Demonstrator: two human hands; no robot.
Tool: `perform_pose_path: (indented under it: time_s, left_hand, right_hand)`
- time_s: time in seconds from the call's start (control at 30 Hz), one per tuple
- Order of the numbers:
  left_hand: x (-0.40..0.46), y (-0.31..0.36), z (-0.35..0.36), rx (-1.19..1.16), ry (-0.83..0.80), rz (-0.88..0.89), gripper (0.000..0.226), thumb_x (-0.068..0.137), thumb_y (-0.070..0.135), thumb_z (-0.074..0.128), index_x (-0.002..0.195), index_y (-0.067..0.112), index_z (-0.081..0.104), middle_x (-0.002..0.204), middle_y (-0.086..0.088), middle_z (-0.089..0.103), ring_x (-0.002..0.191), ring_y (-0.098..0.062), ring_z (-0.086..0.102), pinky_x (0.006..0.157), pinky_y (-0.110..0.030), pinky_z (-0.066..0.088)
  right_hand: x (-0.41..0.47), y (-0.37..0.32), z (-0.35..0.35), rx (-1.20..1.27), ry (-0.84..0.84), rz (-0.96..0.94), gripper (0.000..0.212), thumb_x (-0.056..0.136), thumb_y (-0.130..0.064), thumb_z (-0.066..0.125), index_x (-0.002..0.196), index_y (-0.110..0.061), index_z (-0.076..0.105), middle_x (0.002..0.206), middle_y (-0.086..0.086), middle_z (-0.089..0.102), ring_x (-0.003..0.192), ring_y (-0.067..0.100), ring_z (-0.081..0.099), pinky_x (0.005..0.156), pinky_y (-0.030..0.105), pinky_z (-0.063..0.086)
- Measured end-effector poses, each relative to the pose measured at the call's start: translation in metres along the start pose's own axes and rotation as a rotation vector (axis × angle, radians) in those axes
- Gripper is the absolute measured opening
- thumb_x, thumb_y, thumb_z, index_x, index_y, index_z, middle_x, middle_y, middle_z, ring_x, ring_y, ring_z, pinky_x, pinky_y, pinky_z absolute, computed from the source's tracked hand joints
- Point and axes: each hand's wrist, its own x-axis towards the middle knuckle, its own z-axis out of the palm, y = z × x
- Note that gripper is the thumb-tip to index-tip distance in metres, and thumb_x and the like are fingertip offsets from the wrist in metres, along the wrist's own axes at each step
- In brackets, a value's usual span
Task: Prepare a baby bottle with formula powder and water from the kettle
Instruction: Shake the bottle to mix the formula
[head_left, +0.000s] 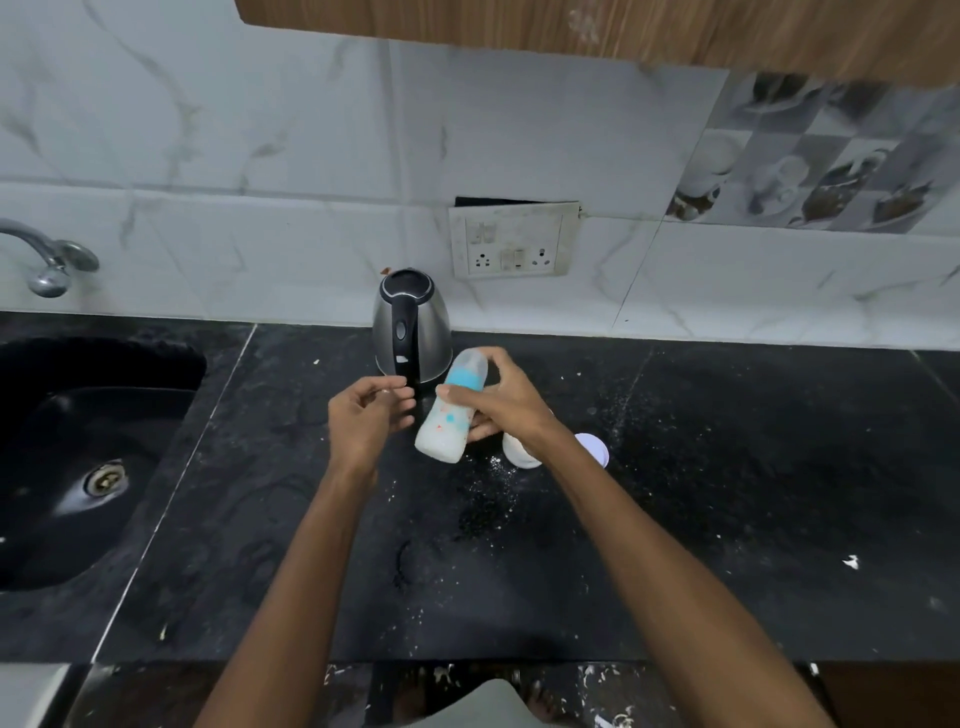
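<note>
My right hand (506, 402) grips a baby bottle (451, 413) with a blue collar and clear cap, tilted, its milky white base pointing down toward me above the black counter (727, 493). My left hand (366, 413) hovers just left of the bottle with loosely curled fingers, holding nothing. A steel kettle (413, 327) with a black handle and lid stands upright right behind both hands. A white formula container (519, 451) and its white lid (593, 449) sit partly hidden under my right wrist.
White powder (498, 470) is spilled on the counter near the container. A black sink (88, 457) with a tap (47, 260) lies to the left. A wall socket plate (511, 244) is behind the kettle.
</note>
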Motion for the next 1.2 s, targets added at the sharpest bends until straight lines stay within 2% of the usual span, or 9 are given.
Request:
perform_pose_path:
  time_s: [0.1, 0.17, 0.3, 0.4, 0.5, 0.83, 0.97, 1.1, 1.2]
  left_hand:
    - [0.0, 0.0, -0.003, 0.097, -0.134, 0.014, 0.024, 0.098, -0.001, 0.061, 0.118, 0.007, 0.071, 0.109, -0.015, 0.077, 0.105, -0.029, 0.073, 0.085, -0.04, 0.062]
    - [-0.003, -0.001, -0.003, 0.22, -0.289, 0.018, 0.034, 0.089, 0.005, 0.068, 0.122, 0.015, 0.069, 0.113, -0.01, 0.076, 0.106, -0.028, 0.072, 0.088, -0.043, 0.059]
    - [-0.008, -0.002, -0.008, 0.207, -0.434, 0.078, 0.046, 0.082, 0.011, 0.063, 0.127, 0.02, 0.067, 0.12, -0.009, 0.073, 0.104, -0.019, 0.069, 0.084, -0.035, 0.058]
    - [-0.012, -0.003, -0.008, 0.077, -0.433, 0.041, 0.037, 0.098, -0.002, 0.059, 0.13, 0.015, 0.067, 0.122, -0.012, 0.074, 0.113, -0.03, 0.072, 0.093, -0.047, 0.06]
    - [-0.011, -0.004, -0.004, 0.073, -0.402, 0.067, 0.035, 0.101, -0.005, 0.054, 0.132, 0.007, 0.066, 0.121, -0.018, 0.074, 0.114, -0.039, 0.071, 0.096, -0.053, 0.059]
    - [-0.007, 0.002, -0.002, 0.094, -0.355, 0.11, 0.035, 0.098, -0.011, 0.053, 0.124, 0.004, 0.07, 0.114, -0.016, 0.077, 0.105, -0.037, 0.073, 0.092, -0.046, 0.063]
    - [-0.004, 0.0, -0.002, 0.075, -0.363, 0.093, 0.039, 0.097, -0.012, 0.05, 0.123, 0.007, 0.072, 0.119, -0.012, 0.075, 0.112, -0.032, 0.072, 0.087, -0.038, 0.064]
    - [-0.004, -0.008, 0.0, 0.111, -0.454, 0.036, 0.049, 0.089, -0.006, 0.068, 0.136, 0.01, 0.062, 0.124, -0.01, 0.071, 0.109, -0.016, 0.071, 0.085, -0.029, 0.062]
    - [-0.003, -0.021, 0.01, 0.279, -0.367, 0.108, 0.065, 0.066, 0.023, 0.089, 0.126, 0.015, 0.063, 0.111, -0.004, 0.074, 0.096, -0.012, 0.072, 0.079, -0.028, 0.061]
  right_hand:
    - [0.004, 0.005, 0.004, -0.213, 0.142, -0.169, 0.078, 0.072, -0.039, 0.093, 0.134, -0.04, 0.046, 0.109, 0.006, 0.074, 0.094, 0.014, 0.075, 0.077, 0.034, 0.064]
    - [0.005, 0.005, 0.007, -0.269, 0.179, -0.225, 0.083, 0.07, -0.041, 0.094, 0.137, -0.038, 0.045, 0.103, 0.003, 0.075, 0.091, 0.011, 0.075, 0.077, 0.028, 0.062]
    - [0.002, -0.003, 0.004, 0.143, 0.156, -0.034, 0.063, 0.083, -0.035, 0.087, 0.132, -0.028, 0.049, 0.114, 0.018, 0.071, 0.084, 0.024, 0.079, 0.061, 0.037, 0.064]
    - [0.01, 0.002, 0.0, 0.479, 0.063, 0.234, 0.05, 0.095, -0.038, 0.073, 0.133, -0.009, 0.059, 0.126, 0.021, 0.068, 0.083, 0.029, 0.079, 0.062, 0.034, 0.064]
    - [0.016, 0.011, 0.001, 0.742, 0.037, 0.442, 0.055, 0.102, -0.036, 0.064, 0.138, 0.004, 0.055, 0.111, 0.027, 0.067, 0.069, 0.031, 0.077, 0.053, 0.029, 0.063]
    - [0.014, 0.017, 0.004, 0.755, -0.024, 0.45, 0.048, 0.101, -0.035, 0.065, 0.131, 0.003, 0.059, 0.108, 0.027, 0.07, 0.07, 0.031, 0.078, 0.053, 0.03, 0.063]
    - [0.012, 0.008, 0.011, 0.462, 0.128, 0.202, 0.054, 0.09, -0.037, 0.08, 0.129, -0.011, 0.055, 0.125, 0.021, 0.067, 0.09, 0.032, 0.079, 0.065, 0.039, 0.065]
    - [0.005, 0.003, 0.028, -0.099, 0.443, -0.123, 0.084, 0.073, -0.054, 0.089, 0.132, -0.033, 0.033, 0.115, 0.004, 0.064, 0.1, 0.025, 0.07, 0.077, 0.045, 0.063]
    - [0.003, 0.007, 0.033, -0.341, 0.337, -0.217, 0.093, 0.068, -0.066, 0.086, 0.139, -0.037, 0.033, 0.12, -0.001, 0.066, 0.103, 0.019, 0.065, 0.09, 0.038, 0.056]
